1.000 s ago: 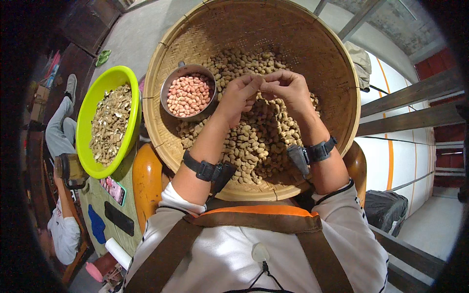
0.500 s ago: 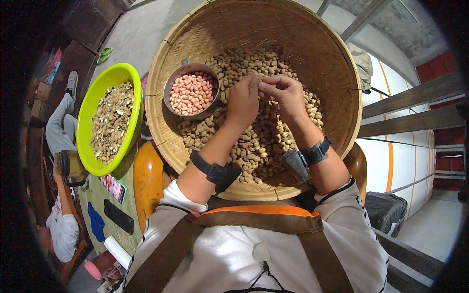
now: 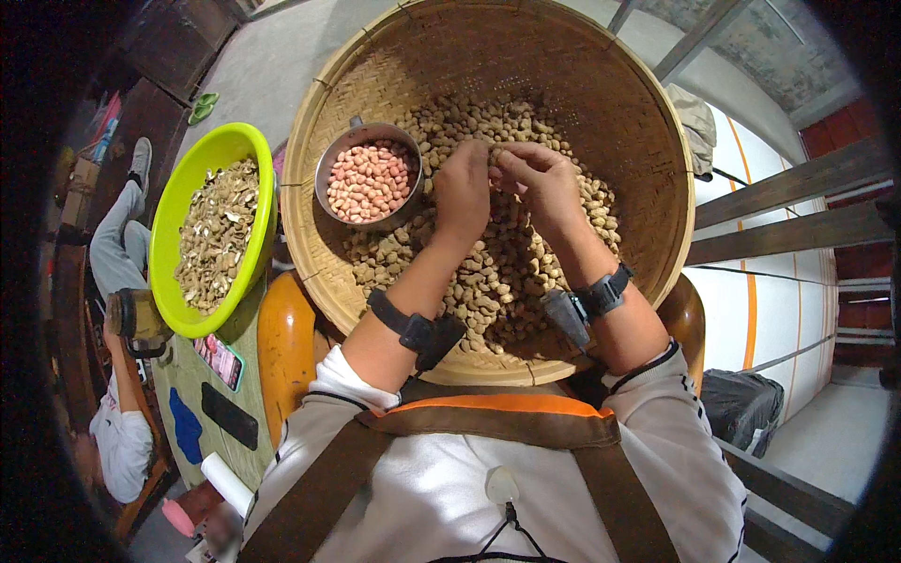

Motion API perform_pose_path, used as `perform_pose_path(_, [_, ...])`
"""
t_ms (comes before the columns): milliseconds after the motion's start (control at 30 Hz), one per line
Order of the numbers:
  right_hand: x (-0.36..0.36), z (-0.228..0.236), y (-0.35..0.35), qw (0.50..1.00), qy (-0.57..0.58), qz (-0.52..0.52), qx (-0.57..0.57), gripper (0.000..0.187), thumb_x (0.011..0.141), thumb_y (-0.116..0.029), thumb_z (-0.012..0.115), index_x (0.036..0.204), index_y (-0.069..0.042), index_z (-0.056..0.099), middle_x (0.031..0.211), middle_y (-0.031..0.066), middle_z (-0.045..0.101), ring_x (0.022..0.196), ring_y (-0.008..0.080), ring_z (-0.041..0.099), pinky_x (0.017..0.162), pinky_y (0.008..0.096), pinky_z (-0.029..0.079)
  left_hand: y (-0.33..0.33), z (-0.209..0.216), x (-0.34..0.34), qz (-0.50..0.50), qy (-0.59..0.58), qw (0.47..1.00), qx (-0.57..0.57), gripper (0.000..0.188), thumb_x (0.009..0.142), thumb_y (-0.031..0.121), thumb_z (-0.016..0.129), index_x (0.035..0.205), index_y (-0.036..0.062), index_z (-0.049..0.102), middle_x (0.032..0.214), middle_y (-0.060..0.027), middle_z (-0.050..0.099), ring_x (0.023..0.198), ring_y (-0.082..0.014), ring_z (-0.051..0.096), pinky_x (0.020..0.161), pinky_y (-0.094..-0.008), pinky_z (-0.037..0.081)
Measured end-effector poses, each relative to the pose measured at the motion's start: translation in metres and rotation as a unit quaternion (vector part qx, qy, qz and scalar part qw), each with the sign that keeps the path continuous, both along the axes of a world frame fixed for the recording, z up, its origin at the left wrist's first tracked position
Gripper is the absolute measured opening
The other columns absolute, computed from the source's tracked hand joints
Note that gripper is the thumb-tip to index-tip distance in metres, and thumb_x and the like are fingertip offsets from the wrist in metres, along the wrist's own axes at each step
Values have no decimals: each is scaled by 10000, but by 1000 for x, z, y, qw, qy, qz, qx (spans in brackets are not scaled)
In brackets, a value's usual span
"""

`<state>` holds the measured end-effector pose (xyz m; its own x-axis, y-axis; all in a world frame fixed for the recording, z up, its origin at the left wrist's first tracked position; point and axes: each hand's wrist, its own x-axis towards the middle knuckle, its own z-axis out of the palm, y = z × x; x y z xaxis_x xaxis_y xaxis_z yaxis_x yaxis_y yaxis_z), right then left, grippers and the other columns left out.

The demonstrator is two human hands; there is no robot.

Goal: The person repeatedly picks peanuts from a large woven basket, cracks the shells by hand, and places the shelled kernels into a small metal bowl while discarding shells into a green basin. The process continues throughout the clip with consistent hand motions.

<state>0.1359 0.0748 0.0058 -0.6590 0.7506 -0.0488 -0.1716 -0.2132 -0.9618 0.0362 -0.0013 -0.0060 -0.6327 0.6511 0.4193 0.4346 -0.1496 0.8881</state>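
My left hand and my right hand meet over a wide woven bamboo basket. Their fingertips pinch a peanut, mostly hidden by the fingers. Below them, unshelled peanuts lie heaped across the basket's floor. A metal pot of shelled pink peanut kernels stands in the basket, left of my left hand.
Left of the basket, a lime-green basin holds broken peanut shells. A table carries a lit phone, a black phone and a blue cloth. Another person sits at far left. Wooden rails stand right.
Both hands have shifted slightly left, and their fingers have changed position around the peanut. The pot and basin stay where they were.
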Motion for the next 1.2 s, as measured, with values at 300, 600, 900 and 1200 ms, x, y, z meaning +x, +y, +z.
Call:
perform_pose_path(300, [5, 2, 11, 1000, 10, -4, 21, 217, 901, -103, 649, 1101, -19, 644, 1024, 52, 668, 927, 130, 629, 774, 266, 509, -7, 12, -4, -140, -548, 824, 29, 261, 1014, 257, 406, 1025, 61, 579, 844, 10, 557, 599, -69, 443, 515, -213, 359])
perform_pose_path(600, [4, -4, 12, 999, 42, 14, 31, 191, 888, -148, 674, 1051, -50, 689, 1004, 8, 657, 889, 79, 594, 732, 224, 469, -4, 5, -9, -187, -356, 915, -32, 270, 920, 246, 643, 1075, 29, 596, 908, 4, 618, 687, -45, 535, 512, -193, 375])
perform_pose_path(900, [8, 0, 16, 1000, -3, 22, -12, 198, 901, -166, 660, 1036, -23, 682, 911, 29, 680, 736, 98, 625, 613, 215, 496, -3, 11, -9, 4, 86, 996, -1, 150, 819, 130, 693, 860, -14, 684, 818, -118, 655, 751, -259, 642, 702, -363, 485])
perform_pose_path(1200, [3, -7, 7, 999, 14, 7, -30, 187, 944, -165, 595, 1020, -7, 663, 891, 55, 685, 766, 122, 653, 692, 251, 525, -2, 4, -9, -7, 11, 1000, -20, 140, 827, 126, 678, 870, -1, 720, 752, -122, 667, 720, -250, 637, 661, -331, 480])
